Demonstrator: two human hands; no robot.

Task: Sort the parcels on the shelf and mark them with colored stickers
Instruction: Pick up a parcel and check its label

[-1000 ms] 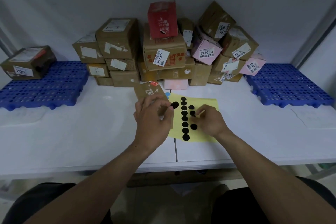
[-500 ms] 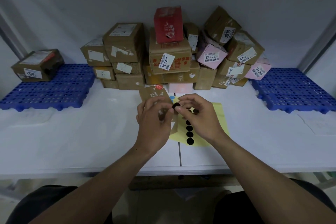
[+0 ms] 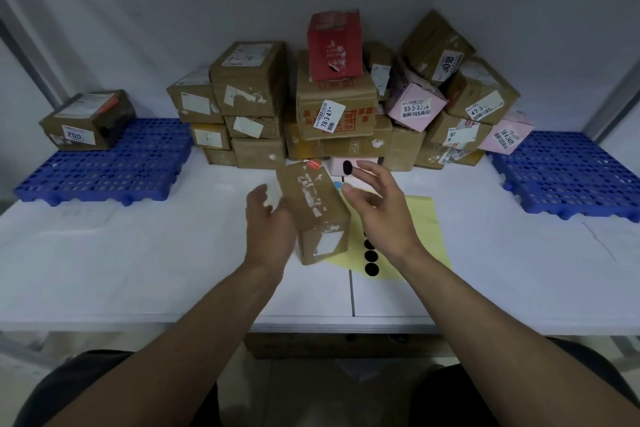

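- left hand wraps the small parcel, tilted over the surface's middle — top face turned up for marking, I'd guess
- right hand's fingers spread loose, black sticker stuck on one tip — ready to press

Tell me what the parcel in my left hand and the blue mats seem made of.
The parcel looks like matte brown cardboard: scuffed, with torn label residue. The blue mats look like moulded rigid plastic, judging by the uniform perforated grid.
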